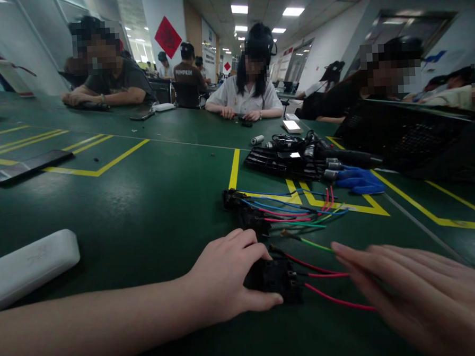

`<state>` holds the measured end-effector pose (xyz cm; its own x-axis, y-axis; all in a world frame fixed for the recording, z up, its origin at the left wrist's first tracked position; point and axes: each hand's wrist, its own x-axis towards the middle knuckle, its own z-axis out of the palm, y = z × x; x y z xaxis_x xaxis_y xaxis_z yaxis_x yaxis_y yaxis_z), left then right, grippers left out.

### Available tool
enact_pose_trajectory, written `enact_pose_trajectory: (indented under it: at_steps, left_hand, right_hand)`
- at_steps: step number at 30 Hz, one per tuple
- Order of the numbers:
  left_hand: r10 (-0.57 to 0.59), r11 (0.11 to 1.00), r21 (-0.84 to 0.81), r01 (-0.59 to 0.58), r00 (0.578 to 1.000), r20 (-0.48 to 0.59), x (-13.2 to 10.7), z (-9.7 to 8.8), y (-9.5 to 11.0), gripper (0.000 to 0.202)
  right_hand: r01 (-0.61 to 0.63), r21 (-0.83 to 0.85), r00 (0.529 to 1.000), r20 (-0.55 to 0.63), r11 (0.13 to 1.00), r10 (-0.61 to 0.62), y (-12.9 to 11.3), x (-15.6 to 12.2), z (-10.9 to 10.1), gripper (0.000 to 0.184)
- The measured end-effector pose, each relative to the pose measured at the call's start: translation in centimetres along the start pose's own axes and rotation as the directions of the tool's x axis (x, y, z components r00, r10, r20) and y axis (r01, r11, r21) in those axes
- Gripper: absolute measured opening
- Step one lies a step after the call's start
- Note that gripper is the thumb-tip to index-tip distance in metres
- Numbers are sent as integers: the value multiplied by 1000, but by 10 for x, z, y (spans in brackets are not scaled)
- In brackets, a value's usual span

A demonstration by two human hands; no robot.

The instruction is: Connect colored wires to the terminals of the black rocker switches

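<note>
My left hand (234,274) grips a small black plastic connector block (280,279), thumb on the near side and fingers on the far side. Red wires (333,298) run from the block toward the right and pass under my right hand (418,290). That hand is slightly blurred, its fingers stretched out above the wires, and the fingertips meet the end of a green-yellow wire (315,244). Just beyond my left hand lie more black connector blocks (253,219) with blue, red and green wires (287,206) spread rightward.
Behind the wires sits a pile of black tools and parts (288,157) beside a blue glove (359,179). A white case (35,265) lies at left, with a dark phone (28,166) farther back. A large black bin (418,136) stands right. Several people sit around the green table (144,215).
</note>
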<state>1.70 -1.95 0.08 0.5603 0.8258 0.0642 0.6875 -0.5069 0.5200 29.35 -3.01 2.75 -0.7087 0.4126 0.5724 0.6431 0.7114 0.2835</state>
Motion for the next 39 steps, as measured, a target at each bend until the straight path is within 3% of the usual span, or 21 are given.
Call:
enact_pose_trajectory:
  at_steps: [4, 8, 12, 16, 26, 32, 39]
  left_hand:
    - [6, 1000, -1, -6, 1000, 11, -1, -2, -1, 42]
    - [20, 1000, 6, -20, 1000, 11, -2, -4, -1, 44]
    - [26, 1000, 7, -26, 1000, 7, -4, -4, -1, 43]
    - [13, 1000, 18, -13, 1000, 0, -5, -4, -1, 42]
    - [46, 999, 30, -44, 997, -61, -5, -3, 0, 38]
    - [44, 998, 46, -41, 997, -63, -6, -2, 1, 31]
    - [8, 996, 90, -2, 998, -59, -4, -2, 3, 34]
  right_hand:
    - [-41, -3, 997, 70, 999, 42, -1, 22, 18, 35]
    - [-82, 56, 982, 172, 995, 71, -3, 21, 28, 41]
    - [-62, 30, 993, 99, 998, 59, -4, 21, 22, 35]
    - [25, 143, 999, 20, 989, -28, -15, 28, 7, 30]
    - [86, 86, 991, 97, 993, -95, -32, 22, 4, 45]
    - [27, 78, 994, 108, 997, -35, -42, 22, 4, 37]
    - [-66, 63, 956, 291, 996, 45, -44, 8, 19, 26]
